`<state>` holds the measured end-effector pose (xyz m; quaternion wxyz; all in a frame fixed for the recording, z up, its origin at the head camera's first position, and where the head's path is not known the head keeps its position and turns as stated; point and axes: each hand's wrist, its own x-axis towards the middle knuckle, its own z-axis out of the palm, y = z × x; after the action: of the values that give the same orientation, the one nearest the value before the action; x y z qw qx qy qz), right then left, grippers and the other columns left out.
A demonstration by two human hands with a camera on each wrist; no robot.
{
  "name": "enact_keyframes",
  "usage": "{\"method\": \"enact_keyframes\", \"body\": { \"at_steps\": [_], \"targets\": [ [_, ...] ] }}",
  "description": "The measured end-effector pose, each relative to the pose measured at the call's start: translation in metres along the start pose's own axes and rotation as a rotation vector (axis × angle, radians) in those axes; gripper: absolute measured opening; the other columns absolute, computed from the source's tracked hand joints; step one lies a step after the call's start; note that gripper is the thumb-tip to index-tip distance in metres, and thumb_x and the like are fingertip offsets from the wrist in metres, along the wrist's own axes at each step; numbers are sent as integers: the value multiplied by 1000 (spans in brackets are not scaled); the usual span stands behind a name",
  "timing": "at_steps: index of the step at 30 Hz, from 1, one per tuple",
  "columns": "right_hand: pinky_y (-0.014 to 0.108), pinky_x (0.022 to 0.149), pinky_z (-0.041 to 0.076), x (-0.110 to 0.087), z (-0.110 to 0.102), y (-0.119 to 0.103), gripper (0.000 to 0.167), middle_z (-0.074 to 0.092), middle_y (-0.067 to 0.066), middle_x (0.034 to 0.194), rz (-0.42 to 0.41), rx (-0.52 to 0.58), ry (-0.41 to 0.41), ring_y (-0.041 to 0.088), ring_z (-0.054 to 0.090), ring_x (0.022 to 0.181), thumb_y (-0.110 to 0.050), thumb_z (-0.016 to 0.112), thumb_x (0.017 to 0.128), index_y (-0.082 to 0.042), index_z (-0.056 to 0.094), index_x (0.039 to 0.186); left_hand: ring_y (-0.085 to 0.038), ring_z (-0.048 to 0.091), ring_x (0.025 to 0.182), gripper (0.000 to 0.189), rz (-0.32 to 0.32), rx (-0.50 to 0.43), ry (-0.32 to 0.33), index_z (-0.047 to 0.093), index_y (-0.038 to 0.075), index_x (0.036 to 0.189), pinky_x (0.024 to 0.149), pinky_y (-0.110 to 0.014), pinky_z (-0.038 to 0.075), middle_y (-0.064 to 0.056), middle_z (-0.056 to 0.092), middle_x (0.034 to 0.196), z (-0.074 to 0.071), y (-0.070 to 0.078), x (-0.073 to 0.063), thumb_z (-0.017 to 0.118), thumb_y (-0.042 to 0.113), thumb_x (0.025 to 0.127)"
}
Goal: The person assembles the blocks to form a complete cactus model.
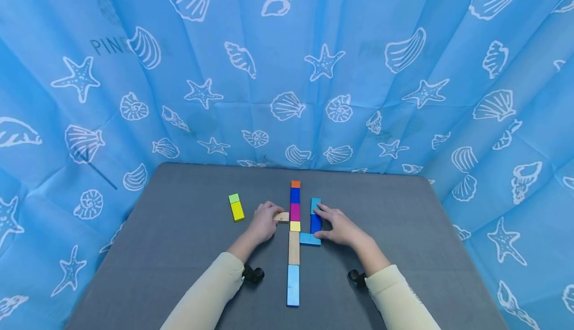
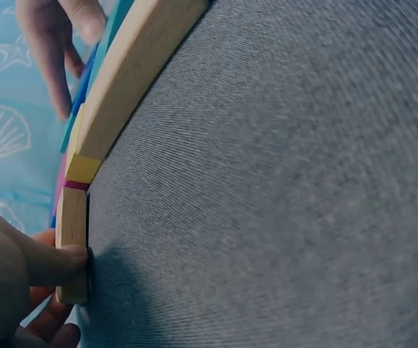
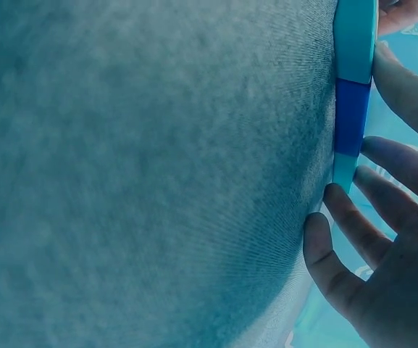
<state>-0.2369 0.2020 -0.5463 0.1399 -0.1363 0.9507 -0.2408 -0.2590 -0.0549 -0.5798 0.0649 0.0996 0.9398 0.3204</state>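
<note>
My left hand (image 1: pixel 263 222) pinches a small plain wooden block (image 1: pixel 281 217) between thumb and fingers, left of a long column of blocks. In the left wrist view that wooden block (image 2: pixel 72 243) stands in line with the yellow block (image 2: pixel 83 168). My right hand (image 1: pixel 338 224) has its fingers spread along the column's right side. Its fingertips touch the dark blue block (image 1: pixel 316 224) and the light blue block (image 1: pixel 316 204) above it, while the thumb is at the end of a crosswise light blue block (image 1: pixel 308 239). The right wrist view shows the thumb (image 3: pixel 404 83) beside that block.
The column runs from an orange block (image 1: pixel 295 184) through blue, magenta (image 1: pixel 294 212) and yellow to a long wooden block (image 1: pixel 293 247) and a light blue one (image 1: pixel 293 285). Further left lie a yellow block (image 1: pixel 237 211) and a green one (image 1: pixel 233 198) on the grey table (image 1: pixel 188 250).
</note>
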Motion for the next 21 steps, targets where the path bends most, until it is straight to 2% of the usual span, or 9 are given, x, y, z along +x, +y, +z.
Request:
{"method": "enact_keyframes", "body": {
  "at_steps": [3, 10, 15, 21],
  "targets": [
    [59, 114, 34, 0, 0, 0, 79, 31, 7, 165, 9, 6, -4, 38, 30, 149, -41, 78, 88, -18, 43, 155, -27, 51, 118, 34, 14, 4, 5, 69, 16, 127, 103, -47, 45, -7, 59, 130, 1, -1, -1, 65, 3, 96],
    [61, 113, 35, -1, -1, -2, 79, 31, 8, 165, 24, 17, -3, 39, 30, 149, -40, 78, 87, -18, 43, 155, -28, 50, 121, 40, 132, 26, 41, 65, 12, 132, 106, -49, 40, -8, 58, 131, 3, -7, -2, 69, 3, 93],
    [61, 113, 35, 0, 0, -1, 79, 31, 9, 165, 12, 10, -2, 39, 30, 148, -40, 78, 88, -17, 43, 155, -30, 52, 121, 43, 122, -27, 62, 64, 9, 133, 105, -49, 44, -10, 60, 133, 0, -5, -4, 70, 3, 91],
    [60, 112, 36, -1, 0, -1, 80, 31, 9, 165, 4, 7, 5, 39, 31, 148, -42, 78, 87, -16, 43, 155, -30, 54, 123, 50, 139, -14, 68, 59, 9, 139, 106, -48, 44, -10, 61, 135, 1, -5, -3, 72, 7, 91]
  ]
}}
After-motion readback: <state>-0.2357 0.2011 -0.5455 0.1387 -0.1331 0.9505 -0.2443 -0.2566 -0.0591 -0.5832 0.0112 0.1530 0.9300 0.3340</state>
